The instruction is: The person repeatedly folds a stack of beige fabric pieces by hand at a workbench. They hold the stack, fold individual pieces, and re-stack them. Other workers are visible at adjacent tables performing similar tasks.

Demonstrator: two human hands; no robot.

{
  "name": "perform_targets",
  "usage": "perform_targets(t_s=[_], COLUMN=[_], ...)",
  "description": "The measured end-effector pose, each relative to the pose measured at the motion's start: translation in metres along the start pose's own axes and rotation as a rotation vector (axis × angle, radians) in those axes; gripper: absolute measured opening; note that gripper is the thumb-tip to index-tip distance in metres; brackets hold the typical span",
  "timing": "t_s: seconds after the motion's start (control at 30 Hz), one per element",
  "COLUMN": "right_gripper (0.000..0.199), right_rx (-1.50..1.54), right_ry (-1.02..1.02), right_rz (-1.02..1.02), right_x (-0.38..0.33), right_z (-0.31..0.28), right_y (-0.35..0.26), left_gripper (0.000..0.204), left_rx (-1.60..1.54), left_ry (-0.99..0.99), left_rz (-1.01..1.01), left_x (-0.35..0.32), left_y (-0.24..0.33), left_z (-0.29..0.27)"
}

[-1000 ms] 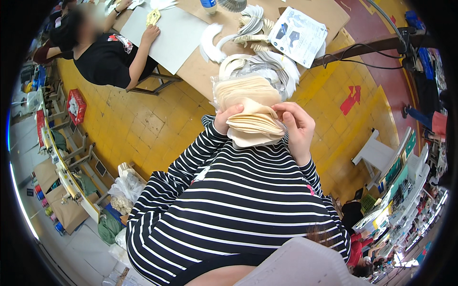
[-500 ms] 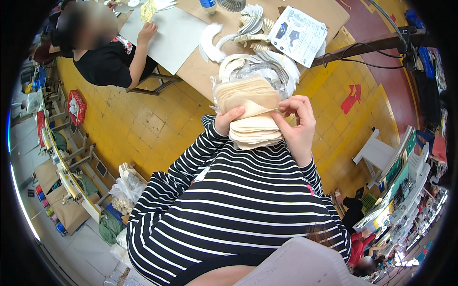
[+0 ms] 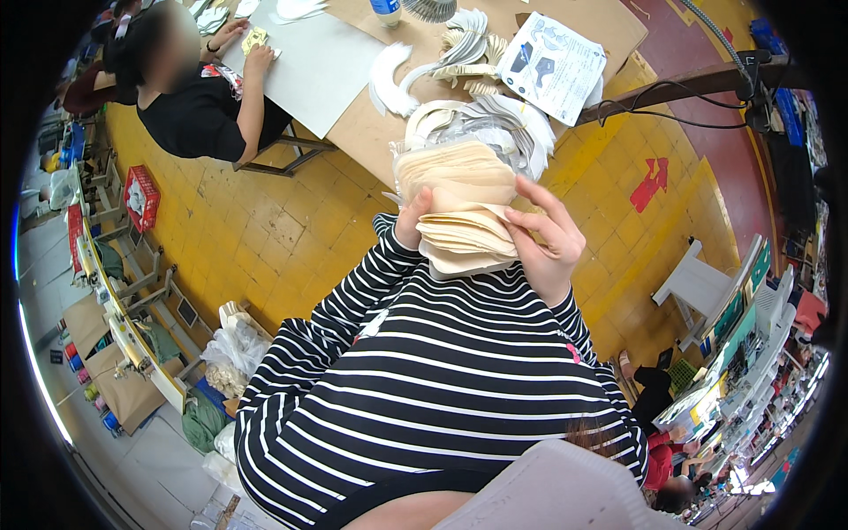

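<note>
In front of my chest is a stack of thin cream cut pieces [image 3: 468,234], rounded and shaped like fabric or lining panels. My left hand [image 3: 412,221] grips its left side, thumb up against the edges. At the right edge, my right hand [image 3: 549,247] pinches the near layers between thumb and fingers, with its index finger stretched up beside the far part. The stack is parted: the far layers [image 3: 452,172] lean toward the table, while the near layers fan out toward me. Clear plastic shows around the far part. My fingers beneath the stack are hidden.
Beyond the stack, a brown-covered table [image 3: 367,115] holds curved white pieces [image 3: 521,132], a printed sheet [image 3: 554,66] and a bottle [image 3: 386,11]. A co-worker [image 3: 190,115] sits at the left, handling a yellow piece [image 3: 254,40]. A dark metal bar [image 3: 680,87] with cables crosses at right.
The near layers have spread into a fan and shifted slightly left. My right fingers have opened a little and moved lower. The co-worker's hands have come together around the yellow piece.
</note>
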State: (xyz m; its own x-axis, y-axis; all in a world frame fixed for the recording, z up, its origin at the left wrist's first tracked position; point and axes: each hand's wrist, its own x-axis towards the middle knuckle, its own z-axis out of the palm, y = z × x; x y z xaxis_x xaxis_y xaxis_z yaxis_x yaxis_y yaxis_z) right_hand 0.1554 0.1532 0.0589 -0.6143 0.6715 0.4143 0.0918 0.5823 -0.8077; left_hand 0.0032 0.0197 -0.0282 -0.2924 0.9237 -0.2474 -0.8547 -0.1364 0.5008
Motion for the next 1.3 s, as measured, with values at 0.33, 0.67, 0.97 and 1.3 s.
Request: perform_targets(t_s=[0.33, 0.67, 0.97, 1.3], right_gripper=[0.018, 0.03, 0.009, 0.021], right_rx=[0.488, 0.655, 0.15, 0.371], right_ry=[-0.222, -0.162, -0.166, -0.284], right_rz=[0.429, 0.746, 0.122, 0.433], right_x=[-0.007, -0.004, -0.003, -0.005], right_z=[-0.002, 0.008, 0.0, 0.0], right_y=[0.002, -0.001, 0.003, 0.005], left_gripper=[0.067, 0.056, 0.093, 0.069], left_rx=[0.113, 0.16, 0.087, 0.013], left_ry=[0.023, -0.033, -0.08, 0.0], left_rz=[-0.008, -0.011, -0.015, -0.015], left_x=[0.001, -0.002, -0.005, -0.005], left_y=[0.013, 0.014, 0.005, 0.007], left_z=[0.019, 0.023, 0.009, 0.005])
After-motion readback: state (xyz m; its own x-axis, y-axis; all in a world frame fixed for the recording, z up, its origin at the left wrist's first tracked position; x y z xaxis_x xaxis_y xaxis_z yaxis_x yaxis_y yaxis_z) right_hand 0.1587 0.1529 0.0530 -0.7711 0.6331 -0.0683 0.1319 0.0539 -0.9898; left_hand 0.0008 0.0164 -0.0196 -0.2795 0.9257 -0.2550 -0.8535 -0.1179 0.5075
